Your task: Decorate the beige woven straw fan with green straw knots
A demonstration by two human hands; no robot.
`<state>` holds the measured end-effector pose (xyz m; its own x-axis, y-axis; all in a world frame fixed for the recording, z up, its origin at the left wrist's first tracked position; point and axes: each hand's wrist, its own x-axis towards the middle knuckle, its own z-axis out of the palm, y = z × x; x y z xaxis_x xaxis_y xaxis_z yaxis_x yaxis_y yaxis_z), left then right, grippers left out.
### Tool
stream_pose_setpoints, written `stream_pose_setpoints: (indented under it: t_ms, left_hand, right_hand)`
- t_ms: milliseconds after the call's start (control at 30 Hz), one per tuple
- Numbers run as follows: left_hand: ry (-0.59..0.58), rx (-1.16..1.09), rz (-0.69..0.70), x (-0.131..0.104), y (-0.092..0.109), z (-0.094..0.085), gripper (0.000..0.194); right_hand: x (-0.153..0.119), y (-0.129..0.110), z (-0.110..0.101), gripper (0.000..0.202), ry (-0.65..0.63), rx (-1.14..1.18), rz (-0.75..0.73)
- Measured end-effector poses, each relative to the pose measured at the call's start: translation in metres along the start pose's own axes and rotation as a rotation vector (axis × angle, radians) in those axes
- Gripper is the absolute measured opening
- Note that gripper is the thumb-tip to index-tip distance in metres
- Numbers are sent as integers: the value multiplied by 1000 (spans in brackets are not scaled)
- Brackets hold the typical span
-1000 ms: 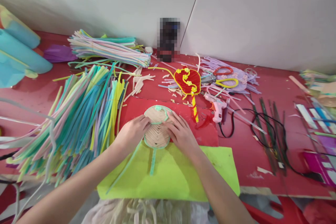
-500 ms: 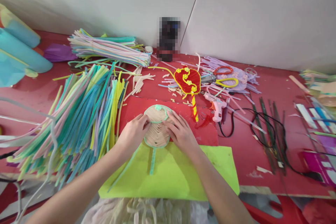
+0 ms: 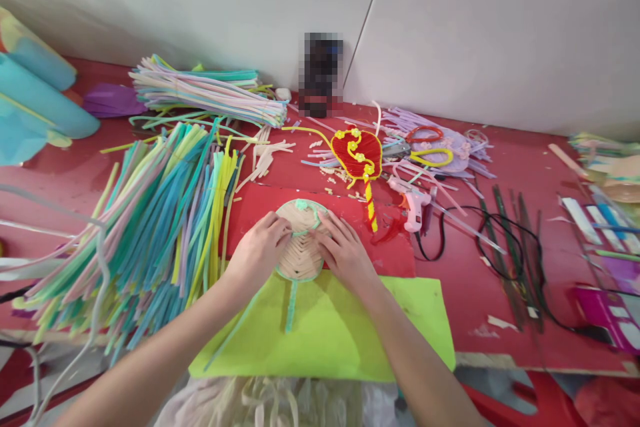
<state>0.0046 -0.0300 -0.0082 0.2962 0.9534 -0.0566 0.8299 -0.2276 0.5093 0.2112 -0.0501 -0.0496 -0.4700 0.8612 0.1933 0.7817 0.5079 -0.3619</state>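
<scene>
A round fan (image 3: 300, 257) of beige pipe cleaners, edged in mint green, lies on the table with its mint green handle (image 3: 291, 307) toward me. My left hand (image 3: 261, 245) is closed in a pinch at the fan's left side, on a mint green pipe cleaner (image 3: 233, 333). This strand curves across the fan's face, and its loose tail runs down to the left below the hand. A small mint green flower (image 3: 301, 203) sits near the fan's top. My right hand (image 3: 347, 253) rests on the fan's right side, fingers stretched out and fingertips at the strand.
Bundled pipe cleaners (image 3: 165, 207) crowd the left. Behind the fan lies a finished red and yellow fan (image 3: 355, 157). Scissors (image 3: 433, 157), a pink glue gun (image 3: 414, 207) and a black cable (image 3: 523, 260) lie right. A yellow-green sheet (image 3: 370, 340) covers the front edge.
My left hand has shifted slightly right and up over the fan, its pinched fingers now closer to the middle. My right hand stays about where it was.
</scene>
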Motion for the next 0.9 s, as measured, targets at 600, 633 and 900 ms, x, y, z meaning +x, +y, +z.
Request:
stream_pose_setpoints:
  t_ms: [600, 633, 900]
  left_hand:
    - [-53, 9, 47, 4, -1, 3, 16]
    - [-54, -3, 44, 4, -1, 3, 16]
    - [-74, -22, 36, 6, -1, -3, 15]
  right_hand:
    - [0, 0, 0, 35, 7, -2, -7]
    - [0, 0, 0, 36, 10, -2, -7]
    - [-1, 0, 1, 35, 30, -9, -13]
